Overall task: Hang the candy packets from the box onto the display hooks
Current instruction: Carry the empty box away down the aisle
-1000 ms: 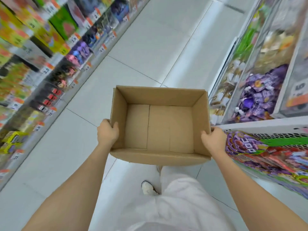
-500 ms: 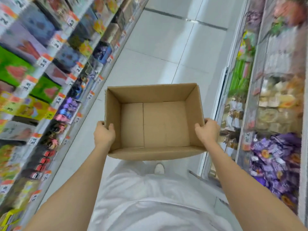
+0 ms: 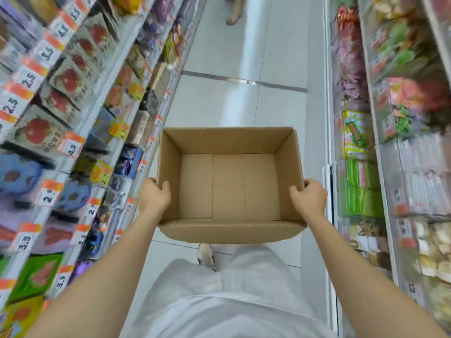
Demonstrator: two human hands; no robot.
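Left shelves (image 3: 73,118) of blurred packets with orange price tags and right shelves (image 3: 390,142) flank a white tiled floor (image 3: 231,101). Between them, held level above the floor, is an open cardboard box (image 3: 229,231), its bare bottom showing. The left grip (image 3: 153,198) clasps its left wall and the right grip (image 3: 308,200) its right wall, thumbs hooked inside. A shoe (image 3: 206,256) shows just below the box.
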